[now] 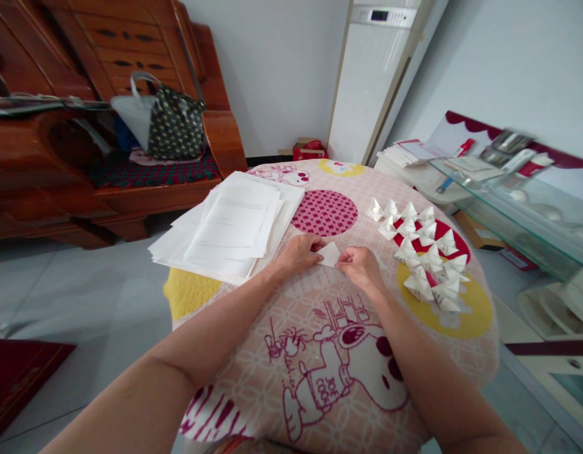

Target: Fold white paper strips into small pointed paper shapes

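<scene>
Between my two hands, at the middle of the table, is a small folded piece of white paper. My left hand pinches its left edge, and my right hand has its right corner between thumb and fingers. Left of my hands lies a loose stack of white paper sheets, some with printed lines. Several folded paper pieces with pointed tips stand in rows to the right of my right hand.
A patterned cloth covers the round table. At the right is a glass shelf bearing metal containers and papers. A wooden bench with a dotted bag stands at the left, and a tall white appliance behind.
</scene>
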Demonstrator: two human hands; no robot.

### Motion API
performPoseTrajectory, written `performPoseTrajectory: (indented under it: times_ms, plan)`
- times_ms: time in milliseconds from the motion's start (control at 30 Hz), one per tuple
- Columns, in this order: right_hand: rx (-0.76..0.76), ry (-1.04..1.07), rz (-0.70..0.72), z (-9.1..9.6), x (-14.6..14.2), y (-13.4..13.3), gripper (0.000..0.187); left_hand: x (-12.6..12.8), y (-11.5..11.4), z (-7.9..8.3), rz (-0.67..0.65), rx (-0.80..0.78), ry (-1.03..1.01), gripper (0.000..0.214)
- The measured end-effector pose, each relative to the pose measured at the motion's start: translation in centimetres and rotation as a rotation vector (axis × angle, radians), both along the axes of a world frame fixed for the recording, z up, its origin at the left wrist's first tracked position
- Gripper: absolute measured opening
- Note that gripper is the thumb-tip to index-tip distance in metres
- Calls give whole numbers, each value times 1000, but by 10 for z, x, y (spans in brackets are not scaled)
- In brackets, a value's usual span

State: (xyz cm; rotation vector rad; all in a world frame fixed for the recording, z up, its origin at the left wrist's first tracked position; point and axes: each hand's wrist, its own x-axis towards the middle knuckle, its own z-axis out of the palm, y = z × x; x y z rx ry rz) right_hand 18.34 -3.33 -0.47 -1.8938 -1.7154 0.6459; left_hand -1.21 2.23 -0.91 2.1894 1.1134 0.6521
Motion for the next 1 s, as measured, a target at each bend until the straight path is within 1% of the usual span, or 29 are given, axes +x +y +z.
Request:
performPoseTrajectory:
  times_ms: [67,133,233,300,367,433,533,600,667,733,800,867,933,1000]
  plan:
    - [17,68,2,1,2,0,6,-1,0,1,8,-53,-64,19]
    - [97,148,-22,5,5,0,15,-3,1,2,-12,-112,-144,16]
    - [288,221,-79,14,7,-1,29,-4,1,4,-96,-227,-285,14]
    - [332,281,-44,20,7,-1,28,-3,0,6,-151,-307,-388,14]
    - [286,367,31,22,6,-1,24,-2,-2,8,-184,-385,-488,15]
    - [220,449,79,23,6,-1,23,0,-4,11,-188,-453,-568,17]
    - [125,572,118,21,8,-2,22,1,-6,13,-175,-518,-621,16]
    - [8,679,143,19,8,-4,23,1,-7,12,-174,-539,-635,18]
    - [-135,776,143,17,8,-5,25,1,-7,11,-167,-543,-646,22]
    - [-225,864,93,13,9,-4,27,0,-8,10,-137,-540,-678,28]
    - [-233,973,24,7,10,-2,29,-1,-9,10,-112,-569,-776,37]
    - [-207,1090,-19,2,12,1,31,-1,-10,11,-118,-639,-910,47]
    - [-191,1174,-27,-2,13,4,33,0,-10,12,-141,-706,-1011,53]
    - [-188,1222,-24,-5,14,5,35,1,-10,11,-156,-737,-1057,57]
